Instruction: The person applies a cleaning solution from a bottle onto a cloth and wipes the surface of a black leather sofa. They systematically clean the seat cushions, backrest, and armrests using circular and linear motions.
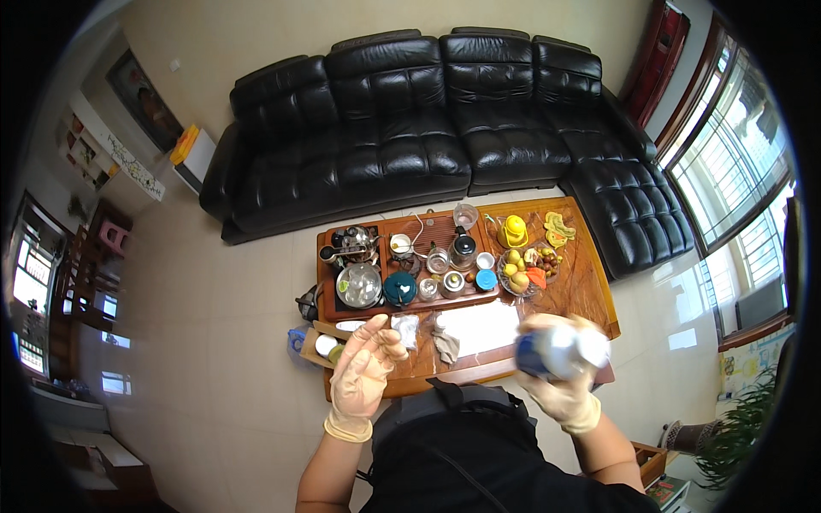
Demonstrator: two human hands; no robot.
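Both my hands wear thin cream gloves. My left hand [359,380] is raised over the near left edge of the wooden coffee table [590,295]; its fingers are apart and slightly bent, with nothing in them. At the table's near right, my right hand [560,400] grips a white-and-blue container [547,350], held up and smeared by motion, so its exact kind is unclear. Between the hands, a white sheet [479,329] lies on the table beside a crumpled grey-brown cloth [445,345]. Close to my left fingertips is a clear plastic packet [405,330].
A tea tray [438,226] carries a glass pot [358,285], a dark teal pot [399,289] and several cups and jars. To its right stand a fruit bowl [523,289] and a yellow container [513,231]. A black leather sofa [359,162] runs behind the table.
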